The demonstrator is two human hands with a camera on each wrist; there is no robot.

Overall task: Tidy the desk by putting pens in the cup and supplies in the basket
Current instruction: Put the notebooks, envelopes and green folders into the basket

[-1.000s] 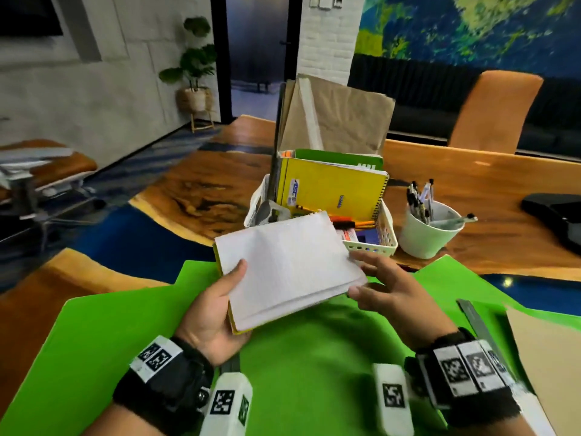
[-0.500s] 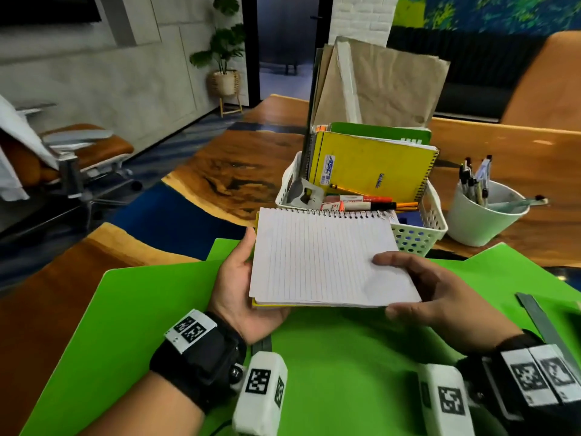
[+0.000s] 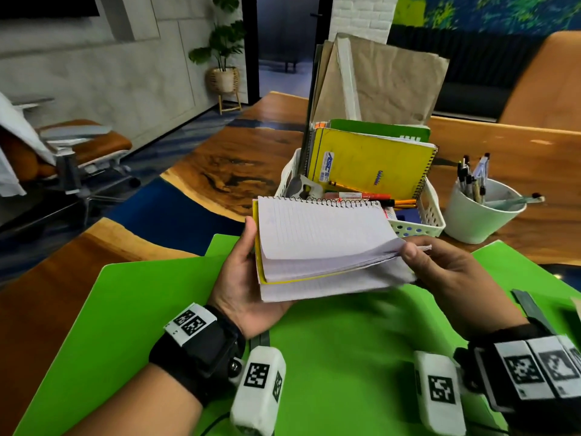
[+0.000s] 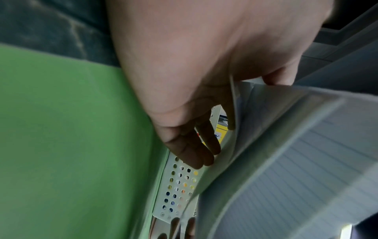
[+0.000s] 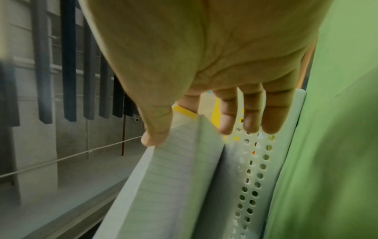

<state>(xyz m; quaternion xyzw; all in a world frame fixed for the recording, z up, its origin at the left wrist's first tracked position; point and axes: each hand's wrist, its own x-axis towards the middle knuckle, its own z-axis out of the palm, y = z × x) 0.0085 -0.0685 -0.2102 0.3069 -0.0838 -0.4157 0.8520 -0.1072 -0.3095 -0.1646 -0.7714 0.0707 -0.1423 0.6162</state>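
Note:
I hold a spiral notebook (image 3: 320, 243) with lined white pages and a yellow cover above the green mat (image 3: 330, 357). My left hand (image 3: 248, 275) cradles its left edge from beneath, thumb on the side. My right hand (image 3: 440, 265) pinches a stack of pages at the right edge, thumb on top; the pages bow apart. The lined pages (image 4: 286, 169) and the same notebook (image 5: 174, 169) fill the wrist views. Just behind stands the white perforated basket (image 3: 430, 215) with a yellow notebook (image 3: 371, 162), markers and brown envelopes. A white cup (image 3: 478, 215) of pens sits to its right.
A dark ruler (image 3: 531, 309) lies on the mat at the right edge. The wooden desk (image 3: 220, 171) extends behind the basket. An office chair (image 3: 78, 152) stands at the left, an orange chair (image 3: 547, 83) beyond the desk at the right.
The notebook turned so its spiral faces away, and it came closer. My right thumb now lifts a block of pages at the right edge, where before the hand lay along the side.

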